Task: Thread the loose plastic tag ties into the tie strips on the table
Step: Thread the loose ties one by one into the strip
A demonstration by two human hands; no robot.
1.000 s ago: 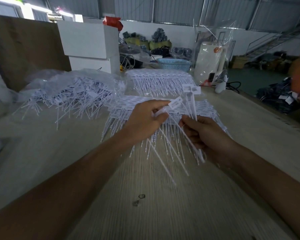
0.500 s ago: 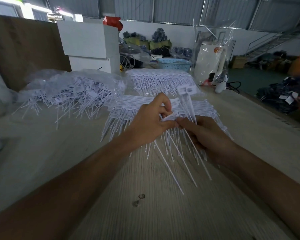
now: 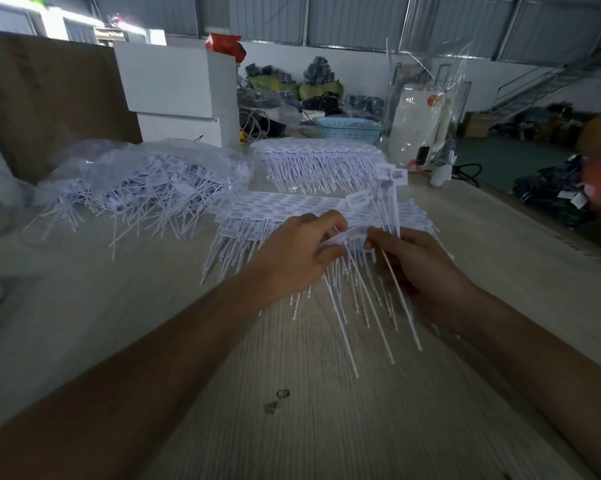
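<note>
— The hands first: how do they stand?

— The left hand [image 3: 302, 251] has its fingers curled, pinching the flat white head of a tag tie [image 3: 344, 237]. The right hand [image 3: 420, 268] faces it, fingertips almost touching the left's, and grips a small bundle of loose ties [image 3: 391, 209] whose rectangular heads stick up above the knuckles while the thin stems run down through the fist.

— And the material?

— Thin white plastic: stiff, needle-like stems ending in flat windowed tabs. Several long stems fan out below both hands toward the near table edge.

— Where are the strips?

— The tie strips [image 3: 292, 206] lie flat on the table [image 3: 292, 427] just behind and beneath the hands, a comb-like fringe of stems pointing toward the person. A second stack [image 3: 313, 157] lies farther back. To the left, a tangled heap of ties [image 3: 153, 188] spills from a crinkled clear plastic bag.

— Room to move?

— The pale wood-grain tabletop runs bare in front of the hands apart from two small dark marks [image 3: 278, 400]. White boxes [image 3: 178, 84] and a blue basket [image 3: 347, 128] stand along the far edge, well apart from the hands.
</note>
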